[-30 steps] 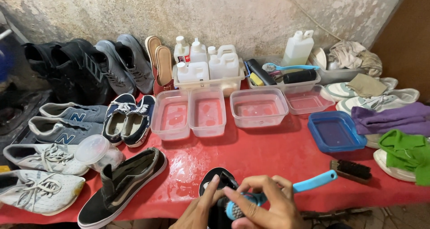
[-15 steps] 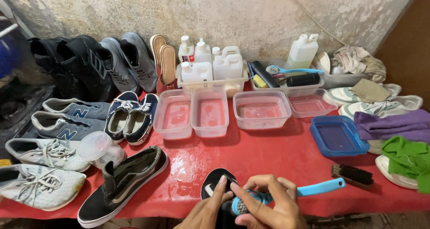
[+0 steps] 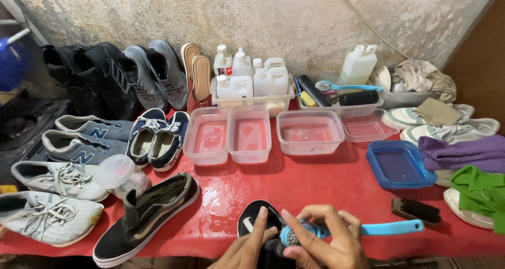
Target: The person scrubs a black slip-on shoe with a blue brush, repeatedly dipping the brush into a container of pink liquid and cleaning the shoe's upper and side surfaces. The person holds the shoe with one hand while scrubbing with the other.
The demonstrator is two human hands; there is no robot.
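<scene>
Setting: a rough, stained plaster wall backs a table under a wet red cloth, crowded with footwear and cleaning gear.

Surface: water pools and glistens on the cloth around four clear plastic tubs and a blue tub.

Left hand: the left hand steadies a black shoe at the near edge, fingers pressed together and laid flat along its side.

Right hand: the right hand pinches the head of a blue-handled brush against the shoe, fingers curled tight around it, handle jutting right.

Step in hand: scrubbing, by the look of it, on the shoe's toe or side, bristles down on the material.

Next move: it seems to call for a firm hold on the shoe and short strokes; a dip in a tub looks within easy reach.

Left of the table: grey, white, navy and black sneakers lie in rows, with a black slip-on and an upturned clear cup.

Back row: white bottles stand in a tray.

Right: a dark bristle brush, purple cloth and green cloth.
</scene>
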